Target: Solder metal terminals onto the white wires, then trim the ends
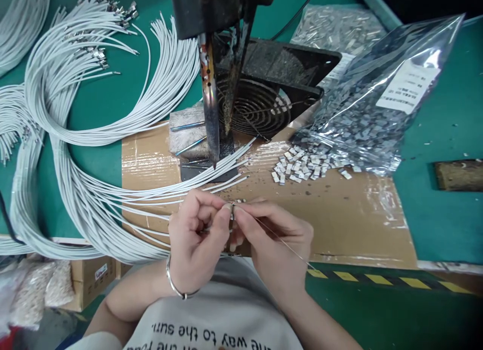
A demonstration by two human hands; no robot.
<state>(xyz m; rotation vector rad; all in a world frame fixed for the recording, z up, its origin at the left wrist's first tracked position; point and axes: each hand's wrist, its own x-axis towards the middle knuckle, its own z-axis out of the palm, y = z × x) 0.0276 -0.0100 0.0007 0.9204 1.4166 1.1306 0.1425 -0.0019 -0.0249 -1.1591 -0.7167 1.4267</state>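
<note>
My left hand point(198, 239) is closed, its thumb and forefinger pinching a small metal connector piece point(232, 215) that is mostly hidden by fingertips. My right hand point(281, 241) meets it there, also pinched shut. From between the right fingers a thin solder wire point(285, 245) trails down to the right. White cables point(158, 194) with bare tips run behind and beside my left hand. Above the hands a soldering iron point(212, 103) hangs tip downward, apart from the fingers. Small loose metal pieces point(296, 163) lie in a pile beyond my right hand.
A black fan point(256, 106) stands behind the iron, beside a whitish block point(188, 133). Right of it lies an open plastic bag point(366, 108) of metal pieces, with another bag point(339, 27) behind. Cardboard point(350, 219) covers the green table point(441, 214). Cable bundles point(64, 108) fill the left.
</note>
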